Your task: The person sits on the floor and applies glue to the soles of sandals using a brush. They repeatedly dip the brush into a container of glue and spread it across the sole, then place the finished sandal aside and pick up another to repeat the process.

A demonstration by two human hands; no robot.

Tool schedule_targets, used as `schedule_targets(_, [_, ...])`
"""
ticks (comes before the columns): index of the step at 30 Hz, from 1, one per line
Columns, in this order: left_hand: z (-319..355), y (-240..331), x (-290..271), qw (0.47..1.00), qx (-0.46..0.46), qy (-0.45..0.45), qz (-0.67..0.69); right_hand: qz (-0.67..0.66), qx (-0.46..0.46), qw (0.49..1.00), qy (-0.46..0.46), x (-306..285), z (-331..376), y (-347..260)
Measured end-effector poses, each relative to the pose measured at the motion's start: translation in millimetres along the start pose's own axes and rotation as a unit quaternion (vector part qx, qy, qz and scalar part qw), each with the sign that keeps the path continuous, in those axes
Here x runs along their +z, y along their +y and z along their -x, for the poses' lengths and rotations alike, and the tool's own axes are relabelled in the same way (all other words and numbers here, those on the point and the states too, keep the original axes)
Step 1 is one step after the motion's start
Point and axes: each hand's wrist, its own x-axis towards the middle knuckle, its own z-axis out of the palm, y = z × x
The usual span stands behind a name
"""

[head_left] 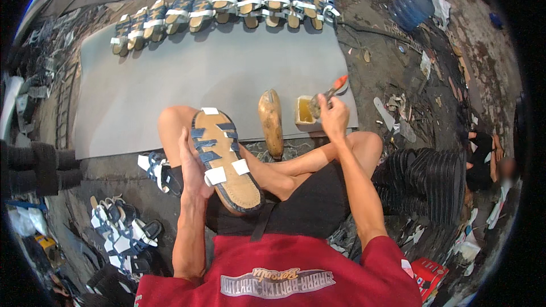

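Observation:
My left hand [194, 166] grips a sandal [224, 150] along its left side, tilted over my lap. The sandal has a tan insole, dark blue strap pieces and white tabs at both ends. In my right hand [334, 115] is a brush [340, 83] with an orange-red tip, held just above and right of a small square tub [305, 111] of yellowish stuff. Between the sandal and the tub, a worn wooden shoe last [271, 122] lies on the grey mat [159, 74]. My right fingers hide part of the brush.
A row of sandals [227, 5] with white bands lines the mat's far edge. More straps and sandal parts [122, 233] are heaped at left. Black soles [424, 185] stand stacked at right. A blue water jug [414, 8] lies far right; another person [483, 156] sits at the right edge.

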Motion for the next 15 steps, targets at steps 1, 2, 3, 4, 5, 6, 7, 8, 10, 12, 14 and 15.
schedule_targets(1, [4, -3, 5, 0.999, -0.025, 0.003, 0.019, 0.022, -0.003, 1.0, -0.002, 15, 2, 9])
schedule_targets(2, [9, -4, 9, 0.998, -0.05, 0.009, 0.038, 0.044, -0.008, 0.999, -0.006, 24, 5, 9])
schedule_targets(3, [10, -6, 10, 0.997, -0.063, -0.008, 0.044, 0.055, -0.017, 0.998, -0.008, 30, 7, 10])
schedule_targets(4, [11, -8, 10, 0.997, -0.063, -0.012, 0.044, 0.067, -0.027, 0.997, -0.009, 35, 8, 12])
schedule_targets(5, [12, -9, 9, 0.997, -0.061, -0.016, 0.041, 0.075, -0.036, 0.996, -0.01, 41, 8, 12])
schedule_targets(6, [12, -10, 7, 0.997, -0.059, -0.019, 0.038, 0.087, -0.057, 0.994, -0.019, 46, 8, 17])
schedule_targets(7, [10, -10, 4, 0.998, -0.051, -0.035, 0.033, 0.1, -0.076, 0.992, -0.028, 50, 8, 22])
schedule_targets(8, [10, -11, 0, 0.998, -0.042, -0.027, 0.025, 0.113, -0.097, 0.988, -0.039, 53, 8, 26])
schedule_targets(10, [11, -9, -8, 1.0, -0.013, -0.008, 0.009, 0.006, -0.021, 1.0, -0.01, 37, 4, 5])
schedule_targets(12, [14, -7, -7, 0.998, -0.009, -0.037, 0.044, -0.034, 0.034, 0.999, 0.018, 15, 8, -5])
schedule_targets(14, [10, -8, -9, 0.996, -0.003, -0.041, 0.085, -0.013, 0.061, 0.997, 0.052, -1, 8, 1])
schedule_targets(15, [6, -12, -12, 0.995, 0.008, -0.021, 0.1, -0.019, 0.105, 0.994, 0.002, -4, 12, 2])
